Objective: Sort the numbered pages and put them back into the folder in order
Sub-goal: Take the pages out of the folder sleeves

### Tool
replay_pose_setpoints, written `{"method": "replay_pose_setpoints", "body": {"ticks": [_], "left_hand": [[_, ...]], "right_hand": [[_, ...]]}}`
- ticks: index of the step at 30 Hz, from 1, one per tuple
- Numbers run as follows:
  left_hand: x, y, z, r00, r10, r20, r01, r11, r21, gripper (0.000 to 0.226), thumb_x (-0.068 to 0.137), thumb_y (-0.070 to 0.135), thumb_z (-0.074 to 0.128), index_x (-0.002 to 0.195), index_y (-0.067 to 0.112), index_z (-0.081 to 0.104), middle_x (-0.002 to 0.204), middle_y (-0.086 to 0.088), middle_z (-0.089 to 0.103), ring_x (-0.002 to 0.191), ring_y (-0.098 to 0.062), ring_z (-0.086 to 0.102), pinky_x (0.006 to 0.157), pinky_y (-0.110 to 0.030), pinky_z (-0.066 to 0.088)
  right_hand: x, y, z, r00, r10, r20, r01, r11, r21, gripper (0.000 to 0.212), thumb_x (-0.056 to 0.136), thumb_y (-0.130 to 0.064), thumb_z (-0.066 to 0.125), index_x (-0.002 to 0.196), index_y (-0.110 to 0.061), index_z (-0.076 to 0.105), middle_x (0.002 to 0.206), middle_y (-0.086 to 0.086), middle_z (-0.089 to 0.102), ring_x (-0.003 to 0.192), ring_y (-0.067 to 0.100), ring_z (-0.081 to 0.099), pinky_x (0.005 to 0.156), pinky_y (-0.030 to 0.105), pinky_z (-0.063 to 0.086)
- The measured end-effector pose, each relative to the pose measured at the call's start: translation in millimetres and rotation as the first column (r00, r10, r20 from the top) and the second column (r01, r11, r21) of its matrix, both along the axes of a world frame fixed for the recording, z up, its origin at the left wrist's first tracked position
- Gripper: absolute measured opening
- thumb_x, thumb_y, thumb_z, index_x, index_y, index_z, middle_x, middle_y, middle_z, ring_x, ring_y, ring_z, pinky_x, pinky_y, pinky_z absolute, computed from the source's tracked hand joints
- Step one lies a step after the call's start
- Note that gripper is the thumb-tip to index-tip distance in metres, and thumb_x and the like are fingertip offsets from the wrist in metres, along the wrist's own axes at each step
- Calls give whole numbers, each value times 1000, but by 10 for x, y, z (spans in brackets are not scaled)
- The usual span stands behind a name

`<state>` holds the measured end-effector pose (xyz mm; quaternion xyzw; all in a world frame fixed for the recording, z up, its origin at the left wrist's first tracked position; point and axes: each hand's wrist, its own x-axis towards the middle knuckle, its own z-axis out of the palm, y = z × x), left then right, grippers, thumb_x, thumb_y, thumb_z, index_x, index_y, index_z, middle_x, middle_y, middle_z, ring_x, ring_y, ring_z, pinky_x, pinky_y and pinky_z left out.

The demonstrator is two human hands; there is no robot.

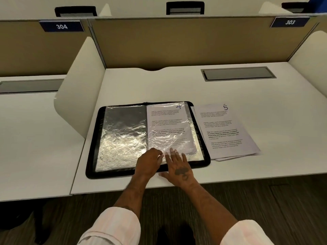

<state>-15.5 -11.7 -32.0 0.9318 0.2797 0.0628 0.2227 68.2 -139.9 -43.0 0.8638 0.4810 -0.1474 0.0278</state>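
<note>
Left of the fingers lies the empty left sleeve [122, 135] of the open folder [92, 156] on the table [230, 92]. The left hand [147, 164], fingers curled, pinches the lower edge of the right sleeve [194, 138] — page 4 [168, 121] sits inside, just beyond the fingers. The right hand [179, 169] presses flat beside it, fingers spread wide. Right of them, beside the folder, a stack topped by page 5 [224, 128].

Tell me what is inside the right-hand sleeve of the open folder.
The page marked 4 lies inside the right sleeve of the folder. The left hand and right hand cover its bottom edge; any sheet behind it is hidden.
</note>
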Motion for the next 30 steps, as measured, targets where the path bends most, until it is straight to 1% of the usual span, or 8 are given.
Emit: {"method": "replay_pose_setpoints", "body": {"ticks": [3,6,10,15,18,20,22,30], "left_hand": [[-2,-40,31,998,-50,32,47,995,83,25,99,34,51,110,19,69,110,2,65,96,-17,63,76,-32,50],[23,-57,54,996,-85,34,80,988,136,26,98,33,52,109,17,69,109,1,66,95,-17,63,75,-32,51],[71,-80,50,994,-104,-29,107,986,131,27,99,35,51,115,19,65,113,2,64,100,-18,61,78,-34,51],[118,-108,-18,972,-71,-223,115,974,194,29,101,34,43,117,17,60,114,-1,59,101,-20,60,76,-35,49],[156,-137,-9,970,-45,-241,106,963,249,29,102,28,39,113,15,62,109,-2,60,95,-22,63,72,-34,49],[174,-134,7,970,-31,-241,93,963,252,29,103,28,39,112,15,62,107,-2,61,93,-22,64,70,-33,48],[186,-123,31,967,-19,-253,86,963,256,27,103,28,39,110,16,62,105,-2,62,90,-23,66,70,-33,48],[179,-93,56,968,22,-251,38,972,233,27,103,30,36,109,17,59,99,-2,66,86,-26,67,71,-35,52]], "right_hand": [[-45,-90,-40,999,32,39,-31,999,-9,85,92,-66,36,155,-14,12,162,13,6,150,28,9,117,51,-5],[-127,-198,-79,995,27,101,-32,998,51,74,85,-63,44,136,-10,54,139,14,54,128,27,53,114,55,18],[-204,-318,-130,991,21,134,-48,978,203,65,87,-53,36,126,-8,63,123,12,66,113,26,64,104,59,40],[-305,-367,-95,987,-157,-23,151,889,432,30,88,-45,62,100,-18,67,94,0,68,85,14,64,75,27,53],[-345,-349,106,611,-485,-626,745,618,250,33,93,-48,57,81,-18,63,75,-4,66,67,8,62,63,24,53],[-321,-323,133,186,-494,-849,906,421,-46,30,92,-44,61,88,-15,66,75,3,71,67,13,69,65,27,58],[-275,-289,116,-68,-383,-921,941,282,-186,28,90,-37,66,96,-10,67,81,9,74,72,18,73,67,29,60],[-136,-104,113,-335,-179,-925,934,63,-351,26,87,-29,71,97,-5,66,83,14,74,73,23,73,62,30,57]]}}
